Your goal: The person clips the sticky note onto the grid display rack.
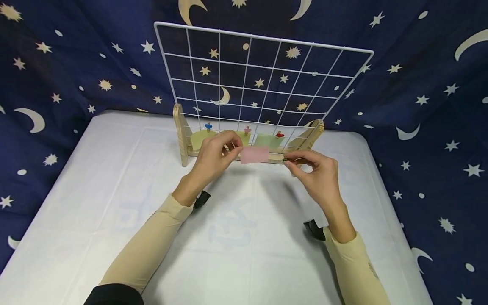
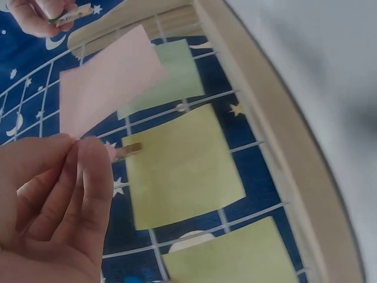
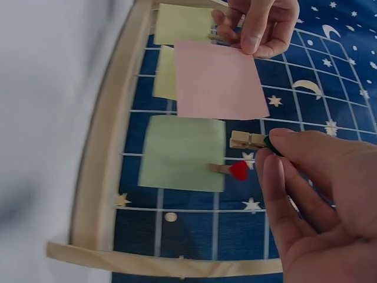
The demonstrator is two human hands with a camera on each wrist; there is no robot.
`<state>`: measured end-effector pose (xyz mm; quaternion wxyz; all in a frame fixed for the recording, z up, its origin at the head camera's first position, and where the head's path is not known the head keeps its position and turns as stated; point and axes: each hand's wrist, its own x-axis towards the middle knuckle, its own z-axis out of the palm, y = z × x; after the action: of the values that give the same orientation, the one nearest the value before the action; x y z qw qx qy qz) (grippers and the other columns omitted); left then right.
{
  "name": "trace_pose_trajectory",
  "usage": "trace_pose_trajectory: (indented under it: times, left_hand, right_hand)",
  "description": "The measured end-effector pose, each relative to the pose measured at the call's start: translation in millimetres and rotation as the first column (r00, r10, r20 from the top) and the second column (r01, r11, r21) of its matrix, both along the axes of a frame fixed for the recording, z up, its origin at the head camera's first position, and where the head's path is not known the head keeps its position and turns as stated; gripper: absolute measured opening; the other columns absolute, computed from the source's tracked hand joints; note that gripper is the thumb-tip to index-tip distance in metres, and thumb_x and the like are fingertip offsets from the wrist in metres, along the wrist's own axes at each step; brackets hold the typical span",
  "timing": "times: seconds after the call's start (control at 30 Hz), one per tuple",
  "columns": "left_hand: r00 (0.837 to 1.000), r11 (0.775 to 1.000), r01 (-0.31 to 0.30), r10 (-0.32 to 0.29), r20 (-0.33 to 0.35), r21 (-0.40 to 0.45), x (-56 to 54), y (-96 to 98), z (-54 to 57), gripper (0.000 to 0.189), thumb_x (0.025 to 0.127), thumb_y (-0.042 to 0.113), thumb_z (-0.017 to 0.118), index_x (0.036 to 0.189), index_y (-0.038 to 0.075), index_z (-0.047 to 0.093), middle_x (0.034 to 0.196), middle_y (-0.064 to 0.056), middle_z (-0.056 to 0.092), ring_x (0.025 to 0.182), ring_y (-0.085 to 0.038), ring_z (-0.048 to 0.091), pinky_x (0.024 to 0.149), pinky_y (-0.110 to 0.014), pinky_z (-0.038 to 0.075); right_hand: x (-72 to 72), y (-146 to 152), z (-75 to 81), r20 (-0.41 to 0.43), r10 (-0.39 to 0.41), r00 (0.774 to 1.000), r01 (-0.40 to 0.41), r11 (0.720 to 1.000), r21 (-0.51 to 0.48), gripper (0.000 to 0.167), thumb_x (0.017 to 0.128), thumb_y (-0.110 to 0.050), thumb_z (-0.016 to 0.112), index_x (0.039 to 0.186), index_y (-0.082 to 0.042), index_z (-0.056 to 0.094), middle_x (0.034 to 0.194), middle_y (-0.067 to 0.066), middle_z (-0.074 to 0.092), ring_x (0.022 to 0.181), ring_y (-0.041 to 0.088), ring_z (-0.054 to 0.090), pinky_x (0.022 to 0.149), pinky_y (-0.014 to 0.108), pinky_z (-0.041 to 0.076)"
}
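My left hand [image 1: 217, 154] pinches a pink paper note [image 1: 254, 155] by its edge, in front of a white wire grid [image 1: 251, 36]. Between thumb and fingers of my right hand [image 1: 318, 173] is a small wooden clothespin [image 3: 247, 140] with a green decoration, mostly covered by the fingertips. Behind the pink note, a green note [image 3: 182, 153] hangs on the grid under a clothespin with a red heart [image 3: 238, 170]. Two yellow notes hang further left; in the left wrist view one yellow note [image 2: 182, 171] is full in sight and the other yellow note [image 2: 235, 259] is cut off.
A wooden stand [image 1: 181, 135] holds the grid upright on the white-covered table [image 1: 114, 203]. Blue [image 1: 208, 126] and pink [image 1: 247, 129] decorated clothespins fasten the yellow notes. A dark blue cloth [image 1: 76, 63] with moons and stars hangs behind and along the sides.
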<state>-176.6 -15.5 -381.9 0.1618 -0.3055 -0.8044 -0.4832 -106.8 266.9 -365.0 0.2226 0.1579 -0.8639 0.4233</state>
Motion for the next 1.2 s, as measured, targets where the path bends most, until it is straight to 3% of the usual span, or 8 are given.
trace_pose_trajectory:
  times: [0.23, 0.47, 0.73, 1.0, 1.2]
  left_hand:
    - [0.997, 0.999, -0.015, 0.018, -0.078, 0.035, -7.8, 7.9, 12.6, 0.007, 0.095, 0.004, 0.076, 0.093, 0.007, 0.069, 0.084, -0.004, 0.07, 0.072, -0.014, 0.064, 0.061, -0.028, 0.055]
    - [0.992, 0.997, -0.031, 0.039, -0.122, 0.064, -11.5, 15.4, 23.6, 0.006, 0.096, 0.003, 0.074, 0.094, 0.006, 0.07, 0.083, -0.005, 0.069, 0.073, -0.014, 0.063, 0.061, -0.029, 0.055]
    - [0.979, 0.991, -0.069, 0.09, -0.182, 0.119, -17.3, 25.4, 30.6, 0.006, 0.095, 0.0, 0.074, 0.092, 0.004, 0.07, 0.087, -0.006, 0.07, 0.074, -0.015, 0.066, 0.06, -0.028, 0.055]
    - [0.964, 0.977, -0.108, 0.149, -0.222, 0.184, -20.6, 36.9, 36.8, 0.004, 0.096, -0.001, 0.072, 0.094, 0.003, 0.07, 0.089, -0.009, 0.072, 0.076, -0.017, 0.068, 0.061, -0.029, 0.056]
    - [0.946, 0.966, -0.133, 0.19, -0.263, 0.222, -22.9, 43.5, 40.6, 0.004, 0.096, -0.002, 0.072, 0.094, 0.002, 0.072, 0.088, -0.01, 0.071, 0.075, -0.017, 0.068, 0.061, -0.027, 0.055]
  right_hand:
    - [-13.9, -14.2, 22.8, -0.051, 0.009, 0.999, -0.009, 1.0, -0.013, 0.022, 0.087, -0.003, 0.084, 0.106, -0.013, 0.083, 0.098, 0.001, 0.08, 0.082, 0.007, 0.073, 0.086, 0.016, 0.054]
    - [-28.3, -20.9, 34.5, -0.107, -0.036, 0.994, 0.028, 0.997, -0.072, 0.021, 0.086, 0.004, 0.083, 0.105, -0.005, 0.082, 0.098, 0.008, 0.08, 0.083, 0.009, 0.072, 0.082, 0.019, 0.056]
    - [-25.5, -27.5, 60.6, -0.15, -0.029, 0.988, 0.003, 0.985, -0.174, 0.019, 0.085, 0.013, 0.08, 0.104, 0.006, 0.079, 0.098, 0.021, 0.077, 0.086, 0.01, 0.072, 0.084, 0.021, 0.058]
    - [-37.9, -25.7, 61.5, -0.242, -0.081, 0.967, 0.01, 0.96, -0.28, 0.018, 0.086, 0.01, 0.08, 0.104, 0.006, 0.079, 0.099, 0.021, 0.077, 0.087, 0.014, 0.071, 0.084, 0.026, 0.058]
    - [-38.6, -32.1, 69.2, -0.266, -0.098, 0.959, 0.001, 0.939, -0.343, 0.018, 0.087, 0.01, 0.079, 0.105, 0.009, 0.078, 0.103, 0.022, 0.077, 0.088, 0.019, 0.071, 0.086, 0.028, 0.058]
